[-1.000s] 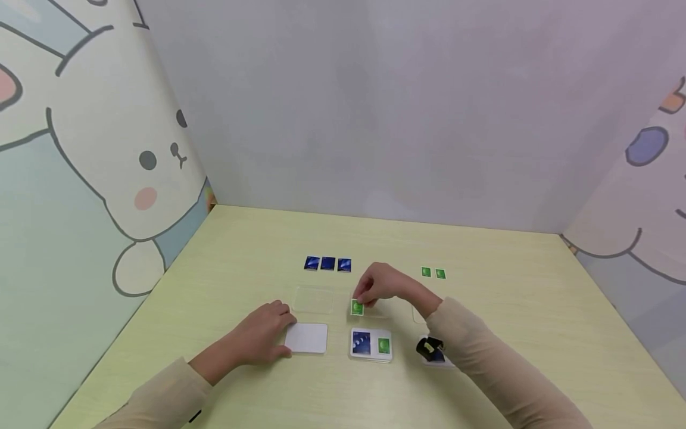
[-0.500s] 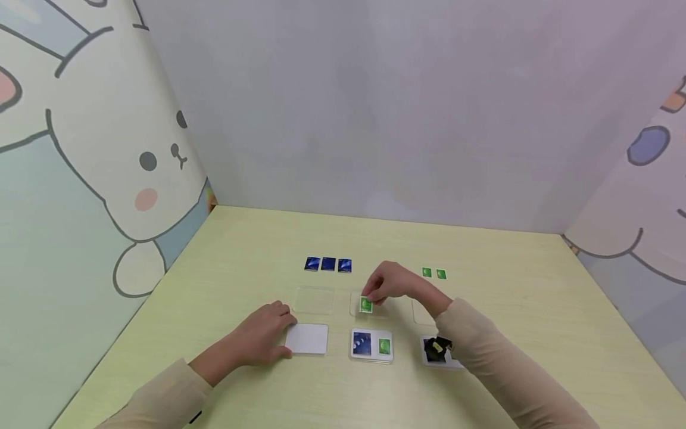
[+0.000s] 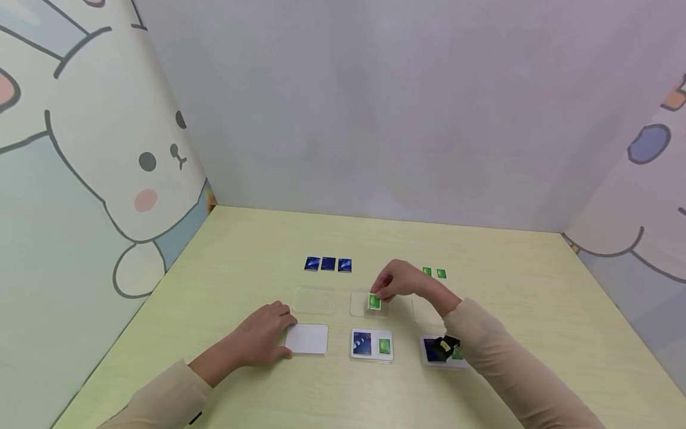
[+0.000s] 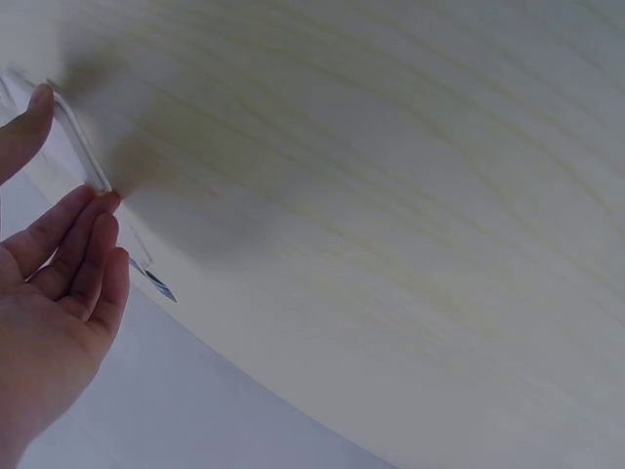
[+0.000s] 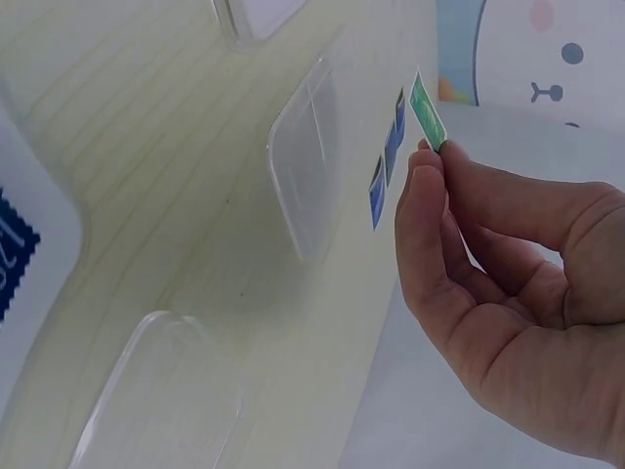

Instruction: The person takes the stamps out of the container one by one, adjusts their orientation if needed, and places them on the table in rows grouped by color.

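My right hand [image 3: 401, 279] pinches a small green postage stamp [image 3: 374, 302] between thumb and fingertips, over the middle clear plastic lid [image 3: 358, 305]. In the right wrist view the stamp [image 5: 427, 110] stands up from the fingertips with its white border showing. My left hand [image 3: 259, 333] holds a white card [image 3: 308, 339] by its left end, thumb on the near edge and fingers on the far edge. In the left wrist view a clear rim shows round that card [image 4: 80, 147]. Beside it lies a card in a clear case [image 3: 372, 345], bearing a blue stamp and a green one.
Three blue stamps [image 3: 328, 264] lie in a row at the back. Two green stamps [image 3: 441, 273] lie behind the right hand. Other clear lids [image 3: 314, 300] flank the middle one. A third card [image 3: 438, 361] is partly covered by the right wrist's black strap [image 3: 447, 345].
My right hand has moved a little to the right with the green stamp, across the middle clear lid. The left hand has stayed on the white card.
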Tool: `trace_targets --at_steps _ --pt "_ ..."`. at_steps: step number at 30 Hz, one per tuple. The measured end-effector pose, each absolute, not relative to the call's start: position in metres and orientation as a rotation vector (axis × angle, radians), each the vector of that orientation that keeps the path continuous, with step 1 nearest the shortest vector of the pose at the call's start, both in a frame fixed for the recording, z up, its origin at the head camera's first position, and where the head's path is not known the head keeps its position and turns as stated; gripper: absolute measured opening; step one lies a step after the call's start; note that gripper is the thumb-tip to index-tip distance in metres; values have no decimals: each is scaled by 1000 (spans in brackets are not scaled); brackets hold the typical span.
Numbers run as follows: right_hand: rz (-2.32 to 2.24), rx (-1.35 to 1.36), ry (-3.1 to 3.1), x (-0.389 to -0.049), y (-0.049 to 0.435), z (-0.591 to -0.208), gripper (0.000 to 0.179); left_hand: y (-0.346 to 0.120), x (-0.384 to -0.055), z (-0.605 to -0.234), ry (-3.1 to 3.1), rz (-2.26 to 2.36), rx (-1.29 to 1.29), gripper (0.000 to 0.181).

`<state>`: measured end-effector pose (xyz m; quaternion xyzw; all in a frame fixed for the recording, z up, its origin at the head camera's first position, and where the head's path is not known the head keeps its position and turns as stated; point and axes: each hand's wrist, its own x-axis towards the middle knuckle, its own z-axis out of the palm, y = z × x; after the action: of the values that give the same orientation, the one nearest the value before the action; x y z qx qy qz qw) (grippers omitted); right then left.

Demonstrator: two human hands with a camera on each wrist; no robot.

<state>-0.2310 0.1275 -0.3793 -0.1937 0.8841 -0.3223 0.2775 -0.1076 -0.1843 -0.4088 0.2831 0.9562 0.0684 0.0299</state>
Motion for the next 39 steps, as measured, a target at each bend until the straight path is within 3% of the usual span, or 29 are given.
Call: trace_targets --at_steps 39 --pt "-824 -471 2399 -256 151 -378 15 -182 -106 -406 2961 223 889 47"
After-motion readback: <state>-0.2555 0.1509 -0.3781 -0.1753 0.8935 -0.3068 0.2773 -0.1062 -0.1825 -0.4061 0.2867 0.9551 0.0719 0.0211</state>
